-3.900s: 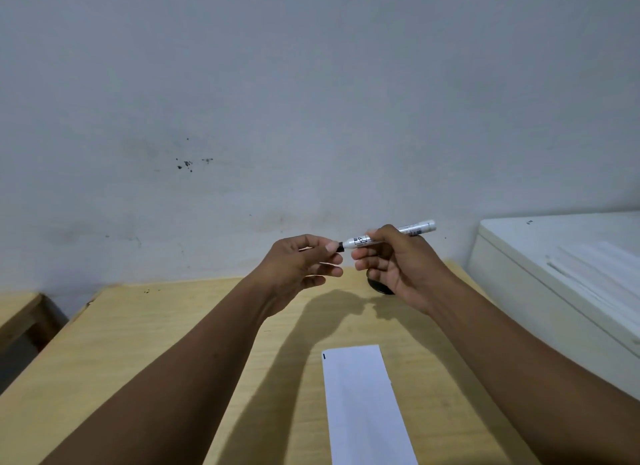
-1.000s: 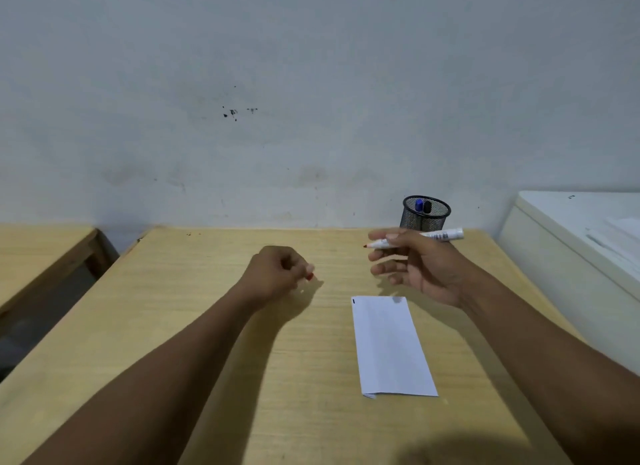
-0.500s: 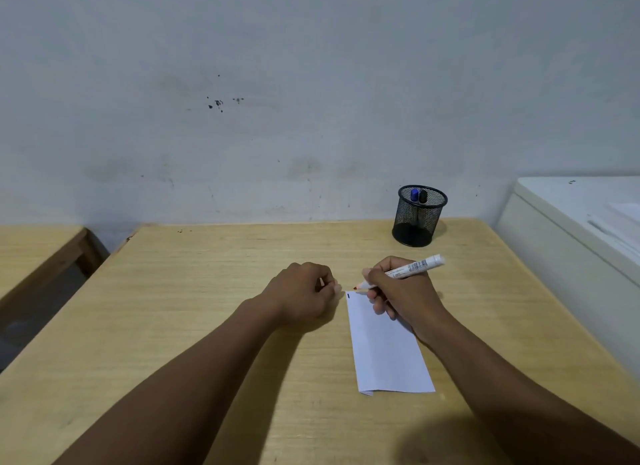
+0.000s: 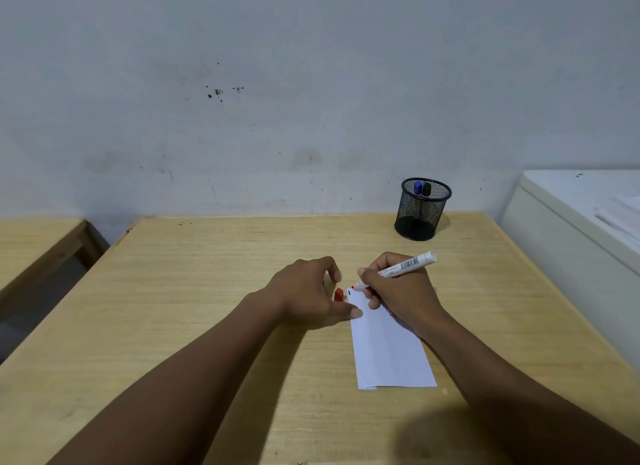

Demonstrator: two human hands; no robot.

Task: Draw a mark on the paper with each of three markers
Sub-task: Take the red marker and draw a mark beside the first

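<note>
A folded white paper (image 4: 391, 354) lies on the wooden table (image 4: 207, 291), with a short dark mark (image 4: 349, 292) at its top left corner. My right hand (image 4: 401, 295) grips a white marker (image 4: 405, 265) like a pen, its red tip (image 4: 354, 286) at the paper's top edge just right of that mark. My left hand (image 4: 308, 295) rests on the table left of the paper, its thumb on the paper's left edge. The red cap (image 4: 338, 294) shows between its index finger and thumb. A blue marker (image 4: 418, 187) and a black marker (image 4: 427, 188) stand in a black mesh cup (image 4: 420, 215).
The mesh cup stands at the table's back right, near the grey wall. A white cabinet (image 4: 571, 229) with papers on top adjoins the table's right side. A second wooden table (image 4: 34, 243) stands at the left across a gap.
My right hand came down from mid-air and brought the red marker tip to the paper's top left corner. My left hand, with the cap, slid to the paper's edge and laid its thumb there.
</note>
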